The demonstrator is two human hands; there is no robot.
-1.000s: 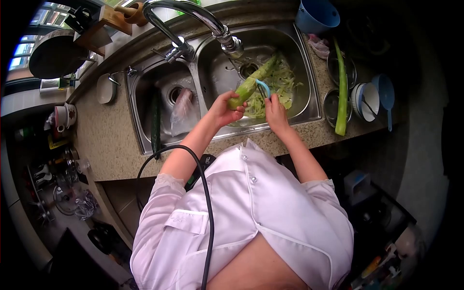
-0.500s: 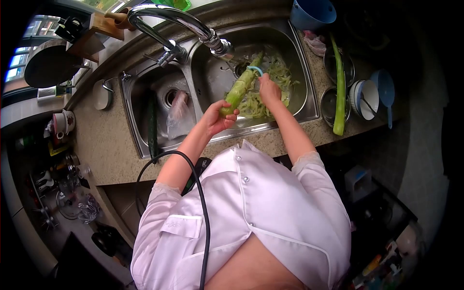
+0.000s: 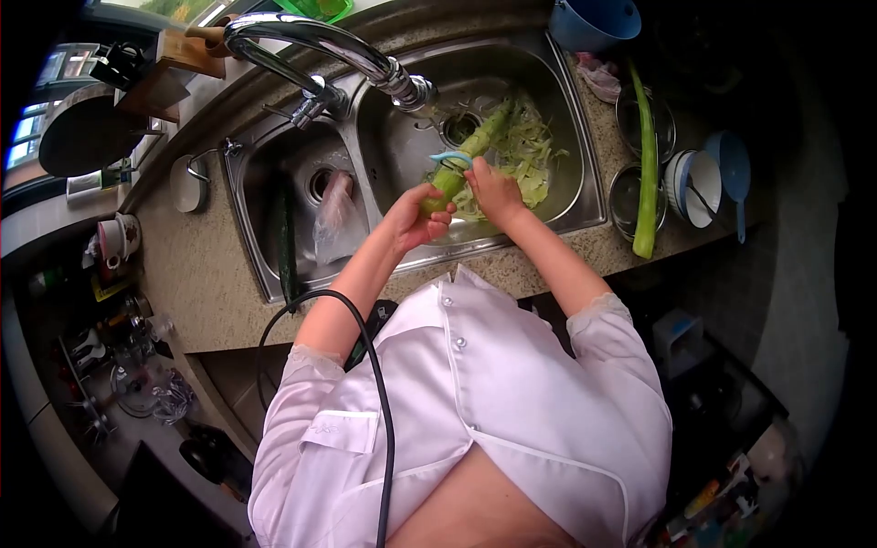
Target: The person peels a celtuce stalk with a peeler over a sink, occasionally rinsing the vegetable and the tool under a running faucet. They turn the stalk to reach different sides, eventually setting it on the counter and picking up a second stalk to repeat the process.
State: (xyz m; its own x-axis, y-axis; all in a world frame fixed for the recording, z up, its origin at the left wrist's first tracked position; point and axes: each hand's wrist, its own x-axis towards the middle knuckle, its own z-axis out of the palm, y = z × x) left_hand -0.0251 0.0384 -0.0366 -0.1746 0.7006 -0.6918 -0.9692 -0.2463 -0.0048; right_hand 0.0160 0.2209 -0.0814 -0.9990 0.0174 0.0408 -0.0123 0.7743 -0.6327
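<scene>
My left hand (image 3: 417,216) is closed round the near end of a thick green celtuce stem (image 3: 480,137), which slants up and away over the right sink basin (image 3: 585,173). In my right hand (image 3: 496,192) is a light blue peeler (image 3: 450,159), its head lying across the stem just beyond my left fingers. Pale green peelings (image 3: 530,164) are heaped in the basin beside and under the stem. Part of the peeler's handle is hidden inside my right fist.
A cucumber (image 3: 288,237) and a plastic bag (image 3: 335,224) with something pinkish lie in the left basin. The faucet (image 3: 365,59) arches over the sink. On the right counter, a second long stem (image 3: 645,173) rests across metal bowls, near white bowls (image 3: 692,187) and a blue strainer (image 3: 731,169).
My right hand has drawn the peeler down along the stem, toward my left hand and my body. My left hand keeps its hold on the near end.
</scene>
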